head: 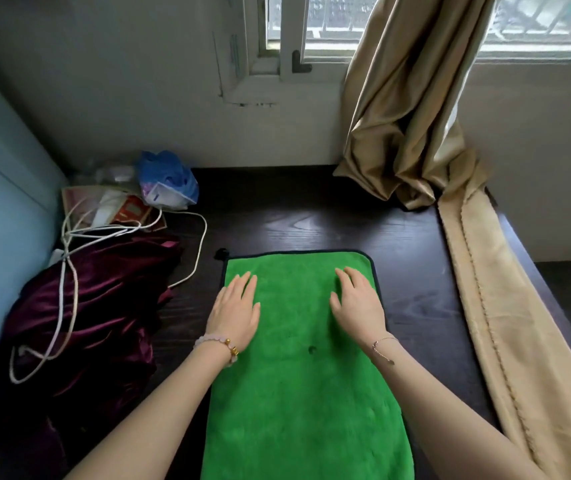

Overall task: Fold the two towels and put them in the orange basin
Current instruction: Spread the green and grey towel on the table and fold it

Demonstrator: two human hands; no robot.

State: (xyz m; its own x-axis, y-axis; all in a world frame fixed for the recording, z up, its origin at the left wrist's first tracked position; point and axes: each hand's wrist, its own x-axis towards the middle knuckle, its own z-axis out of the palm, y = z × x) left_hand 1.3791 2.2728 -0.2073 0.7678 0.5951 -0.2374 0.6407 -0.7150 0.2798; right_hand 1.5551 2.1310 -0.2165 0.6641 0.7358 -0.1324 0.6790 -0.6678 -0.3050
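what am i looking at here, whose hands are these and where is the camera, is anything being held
There is one picture, taken by a wide-angle camera worn on a person's head, looking forward and down, so the arms come in from the bottom edge. No machine is involved, just two bare hands. The left hand, with a bead bracelet at the wrist, and the right hand, with a thin chain, both lie flat, palms down, on a bright green plush towel with dark edging. Nothing is gripped; the hands only press on it. The towel lies spread out on a dark wooden table. To the left sit a crumpled maroon velvet cloth, a white cable and a blue plastic bag. A beige curtain hangs at the right. No orange basin or second towel is visible.
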